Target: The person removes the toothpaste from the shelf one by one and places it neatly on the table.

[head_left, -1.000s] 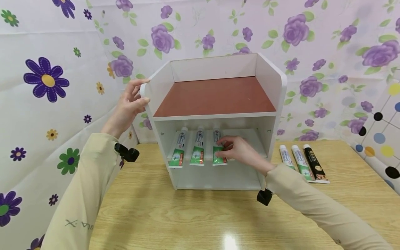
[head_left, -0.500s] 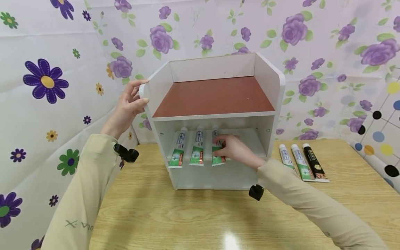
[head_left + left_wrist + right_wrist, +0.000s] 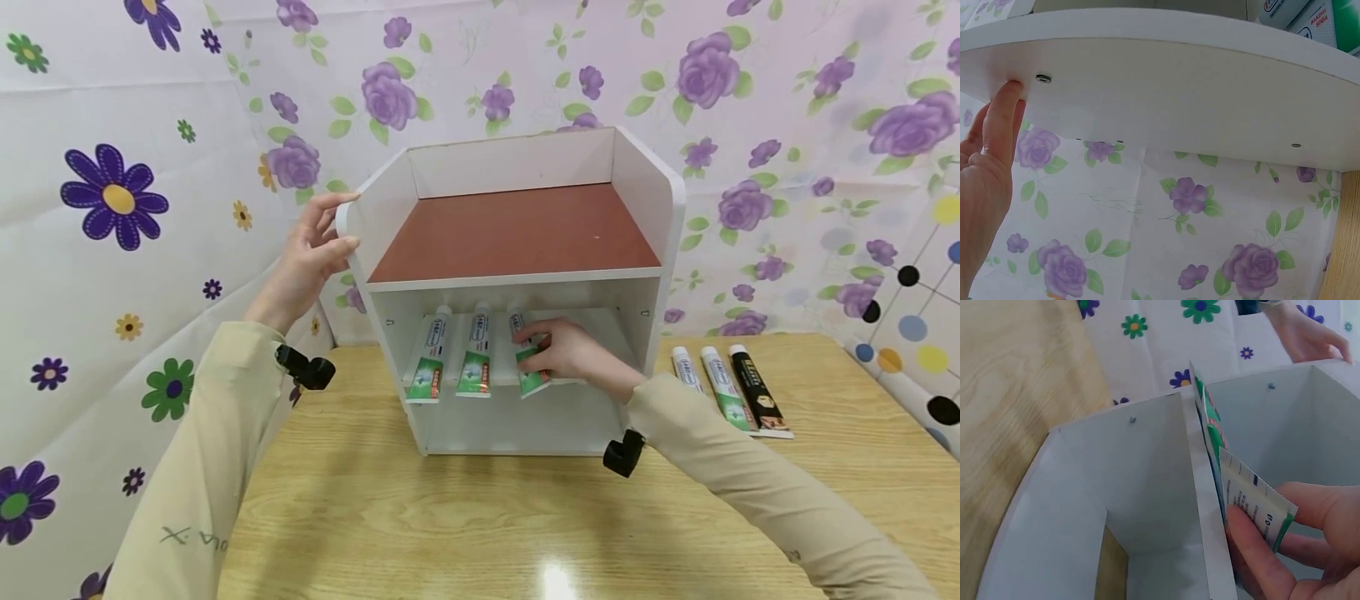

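A small white cabinet (image 3: 517, 277) with a reddish-brown top panel stands on the wooden table. Its left side panel (image 3: 1166, 94) is held near the top by my left hand (image 3: 307, 250), thumb at the front edge and fingers against the outer face. Three white-and-green toothpaste tubes lie on the inner shelf: the left tube (image 3: 427, 367), the middle tube (image 3: 475, 362) and the right tube (image 3: 533, 382). My right hand (image 3: 567, 348) pinches the right tube, its crimped end (image 3: 1257, 497) tilted off the shelf edge in the right wrist view. The fingers cover its middle.
On the table right of the cabinet lie two more white-and-green tubes, one being this toothpaste tube (image 3: 723, 387), beside a black tube (image 3: 757, 392). The cabinet's lower compartment (image 3: 517, 425) is below the shelf. Flowered cloth (image 3: 480, 67) hangs behind and at the left.
The right tube's crimped end has lifted and swung to the right in my right hand, so the tube now lies slanted. My left hand stays on the side panel.
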The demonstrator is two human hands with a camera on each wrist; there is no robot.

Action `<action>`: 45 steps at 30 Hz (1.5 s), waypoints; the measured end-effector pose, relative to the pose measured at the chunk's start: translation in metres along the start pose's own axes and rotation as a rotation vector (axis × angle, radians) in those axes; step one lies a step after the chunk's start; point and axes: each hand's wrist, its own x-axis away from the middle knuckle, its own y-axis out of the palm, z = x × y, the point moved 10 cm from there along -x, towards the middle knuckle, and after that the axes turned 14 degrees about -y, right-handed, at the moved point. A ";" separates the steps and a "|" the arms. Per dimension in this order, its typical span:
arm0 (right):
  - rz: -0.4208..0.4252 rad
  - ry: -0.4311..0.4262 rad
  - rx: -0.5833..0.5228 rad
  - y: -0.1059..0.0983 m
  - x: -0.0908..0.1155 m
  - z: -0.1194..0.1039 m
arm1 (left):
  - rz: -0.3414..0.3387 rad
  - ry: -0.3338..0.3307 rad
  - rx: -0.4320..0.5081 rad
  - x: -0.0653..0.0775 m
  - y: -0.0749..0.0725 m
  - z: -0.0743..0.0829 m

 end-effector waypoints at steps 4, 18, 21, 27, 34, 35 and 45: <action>-0.011 0.002 -0.059 0.000 0.009 0.001 | 0.000 0.000 0.015 0.000 -0.001 -0.001; -0.237 -0.136 -0.308 -0.020 0.050 -0.005 | 0.002 0.011 -0.001 0.000 0.001 0.002; -0.323 -0.179 -0.307 -0.022 0.058 -0.006 | 0.001 0.010 -0.002 0.000 0.002 0.002; -0.472 -0.218 -0.341 -0.021 0.072 -0.005 | 0.003 0.004 0.001 0.001 0.001 0.002; -0.593 -0.270 -0.351 -0.020 0.083 -0.003 | -0.003 0.005 0.001 0.001 0.002 0.002; -0.606 -0.272 -0.348 -0.020 0.085 -0.003 | -0.005 0.006 0.004 0.001 0.002 0.001; -0.742 -0.442 -0.350 -0.025 0.109 -0.007 | -0.005 0.013 -0.008 0.001 0.001 0.001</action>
